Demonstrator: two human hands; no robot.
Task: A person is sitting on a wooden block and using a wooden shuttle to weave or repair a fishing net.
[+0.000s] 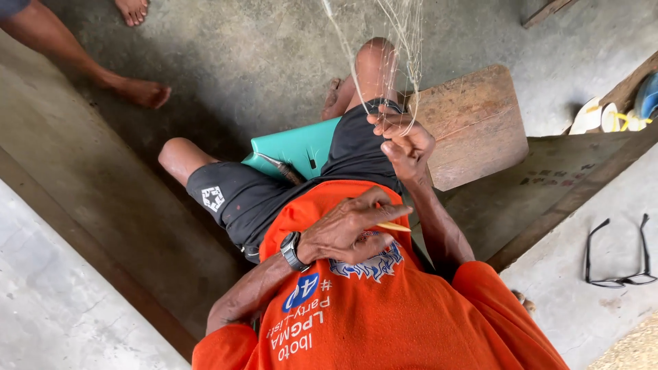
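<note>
I look straight down at my own body in an orange shirt and black shorts, seated on a teal plastic chair (295,145). My left hand (346,231), with a black wristwatch, rests against my chest and holds a thin yellow netting needle (394,226) between its fingers. My right hand (403,140) is raised over my thigh with its fingers pinched on the fine, pale fishing net (404,41). The net's strands run up and away out of the top of the view.
A worn wooden board (473,123) lies to the right of my thigh. Black eyeglasses (620,257) sit on the concrete ledge at the right. Another person's bare legs and feet (140,89) stand at the top left. Sandals (617,113) lie at the far right.
</note>
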